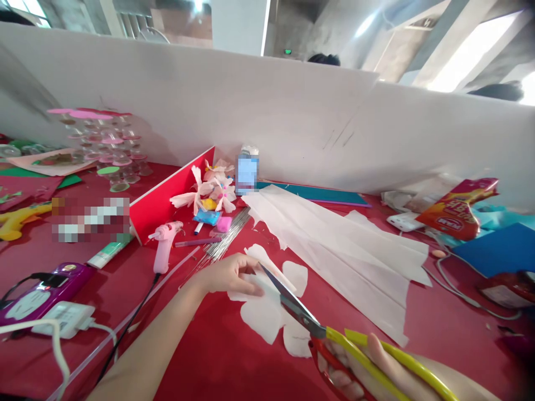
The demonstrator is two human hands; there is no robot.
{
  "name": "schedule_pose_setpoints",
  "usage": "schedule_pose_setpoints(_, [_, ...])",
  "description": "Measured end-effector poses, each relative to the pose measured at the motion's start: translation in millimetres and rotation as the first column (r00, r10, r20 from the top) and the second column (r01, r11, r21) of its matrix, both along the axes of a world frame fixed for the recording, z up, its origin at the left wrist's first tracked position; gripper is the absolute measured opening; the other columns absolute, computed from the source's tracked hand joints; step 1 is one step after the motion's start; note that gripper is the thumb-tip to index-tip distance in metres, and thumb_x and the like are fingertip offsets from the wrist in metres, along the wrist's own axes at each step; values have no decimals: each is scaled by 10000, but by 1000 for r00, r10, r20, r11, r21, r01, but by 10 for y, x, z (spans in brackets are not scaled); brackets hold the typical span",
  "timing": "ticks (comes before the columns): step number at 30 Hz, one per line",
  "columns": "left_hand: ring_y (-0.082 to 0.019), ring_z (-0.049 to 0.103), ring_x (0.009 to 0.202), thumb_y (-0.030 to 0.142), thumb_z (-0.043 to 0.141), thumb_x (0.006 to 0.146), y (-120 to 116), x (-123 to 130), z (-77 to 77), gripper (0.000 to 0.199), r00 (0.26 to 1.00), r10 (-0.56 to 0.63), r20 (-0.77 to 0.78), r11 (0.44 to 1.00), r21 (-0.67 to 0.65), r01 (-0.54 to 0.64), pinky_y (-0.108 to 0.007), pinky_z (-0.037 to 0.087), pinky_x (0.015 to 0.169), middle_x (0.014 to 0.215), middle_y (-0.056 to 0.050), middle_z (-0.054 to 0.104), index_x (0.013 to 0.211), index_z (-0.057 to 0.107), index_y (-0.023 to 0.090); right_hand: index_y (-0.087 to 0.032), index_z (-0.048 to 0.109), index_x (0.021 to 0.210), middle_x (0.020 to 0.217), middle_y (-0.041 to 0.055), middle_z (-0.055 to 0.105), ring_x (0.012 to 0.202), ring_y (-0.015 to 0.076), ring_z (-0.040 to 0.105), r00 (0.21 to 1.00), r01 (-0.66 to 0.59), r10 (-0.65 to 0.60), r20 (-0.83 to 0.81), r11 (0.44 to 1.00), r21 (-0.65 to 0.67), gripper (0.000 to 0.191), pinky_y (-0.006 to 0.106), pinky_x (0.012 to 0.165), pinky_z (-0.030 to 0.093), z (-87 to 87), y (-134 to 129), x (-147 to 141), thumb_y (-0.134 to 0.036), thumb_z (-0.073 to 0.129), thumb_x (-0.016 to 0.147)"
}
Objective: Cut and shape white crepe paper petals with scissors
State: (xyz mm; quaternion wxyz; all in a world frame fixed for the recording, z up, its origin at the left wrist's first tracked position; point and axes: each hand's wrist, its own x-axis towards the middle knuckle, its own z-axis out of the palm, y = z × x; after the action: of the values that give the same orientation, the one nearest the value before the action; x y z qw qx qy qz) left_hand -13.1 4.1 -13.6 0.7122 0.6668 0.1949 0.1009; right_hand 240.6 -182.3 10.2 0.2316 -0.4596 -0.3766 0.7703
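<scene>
1. The left hand (pixel 228 275) is resting on a white crepe-paper flower cutout (pixel 265 314), its fingers (pixel 246 285) pressing together across the paper (the thumb is hidden, so I cannot tell whether they are pinching the sheet or only holding it down).
2. The right hand (pixel 359 365) is gripping a pair of scissors (pixel 295 306) with yellow-and-red handles, its fingers (pixel 382 356) curling around the handles at the bottom edge of the view.
3. The scissor blades are reaching over the cutout and pointing toward the left hand, almost touching it.
4. The cutout is lying flat on the red bench (pixel 209 356), between the two hands and just beside a long folded strip of white crepe paper (pixel 334 250).
5. A bundle of thin metal wires (pixel 228 242) is lying beyond the left hand, near a pink hot glue gun (pixel 162 245) whose black cord is trailing across the bench.
6. Finished paper flowers (pixel 211 192) are sitting against a red board (pixel 169 195), farther from both hands.
7. A red-and-orange snack bag (pixel 457 209) and a blue sheet (pixel 497 248) are lying well to the right.
</scene>
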Motion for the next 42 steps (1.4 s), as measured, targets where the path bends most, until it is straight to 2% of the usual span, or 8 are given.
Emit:
schedule_pose_setpoints(5, [-204,645,894,258,780,691,21,2,-30,336,999,15,-41,999,41,-14,-288,499,792,925,-36,705,1007,717,165,-231,598,838,692,-1,444,519,105,403,999,31,-32,-12,997,-68,610,198,447,304,52,17,-60,-816,538,675])
schedule_pose_setpoints(9, [-205,656,909,290,779,702,44,1,-53,300,998,17,-59,996,85,-11,-271,497,796,959,-30,719,976,730,178,-254,632,877,731,10,448,550,114,363,996,35,-45,-75,992,-120,576,200,466,298,-12,-5,-22,-789,581,671])
schedule_pose_setpoints(14, [-190,670,848,330,802,677,64,0,-82,322,995,16,-95,995,98,-6,-247,504,733,926,-17,729,968,751,203,-241,641,836,694,-3,410,577,117,294,997,60,-70,-35,973,-221,754,209,493,268,-84,-1,37,-894,608,461])
schedule_pose_setpoints(20, [-197,679,861,318,814,663,66,0,-106,302,996,14,-85,998,60,-9,-259,513,757,937,-19,740,940,763,208,-234,624,818,678,-12,387,565,110,269,999,32,-39,-33,980,-196,778,217,503,247,-90,11,-11,-922,562,461])
schedule_pose_setpoints(25, [-212,680,897,304,812,669,53,-6,-87,352,998,22,-62,999,33,-20,-290,523,790,949,-23,737,1005,752,216,-233,571,820,644,-30,360,525,99,241,1000,12,-13,-8,992,-124,808,219,480,224,-117,25,-63,-965,448,500])
schedule_pose_setpoints(34, [-223,680,899,328,810,670,67,-12,-90,383,996,19,-88,999,50,-14,-286,524,781,932,-32,737,1028,747,208,-233,581,776,579,-56,343,436,69,194,997,68,-64,37,991,-112,849,216,394,205,-350,-16,-44,-992,431,427])
schedule_pose_setpoints(38, [-210,678,879,344,812,670,59,-20,-69,365,994,25,-108,999,51,-19,-273,524,760,941,-28,731,1002,749,205,-233,597,830,603,-52,368,435,63,225,997,70,-67,34,991,-114,840,206,396,209,-285,-29,-40,-974,448,463])
schedule_pose_setpoints(42, [-201,660,933,340,795,701,51,-36,-16,447,1000,-16,-14,999,37,17,-257,522,763,1009,-32,711,1127,701,240,-245,606,820,621,-46,377,449,69,236,999,46,-45,6,995,-93,778,202,407,213,-237,-34,-41,-948,449,527])
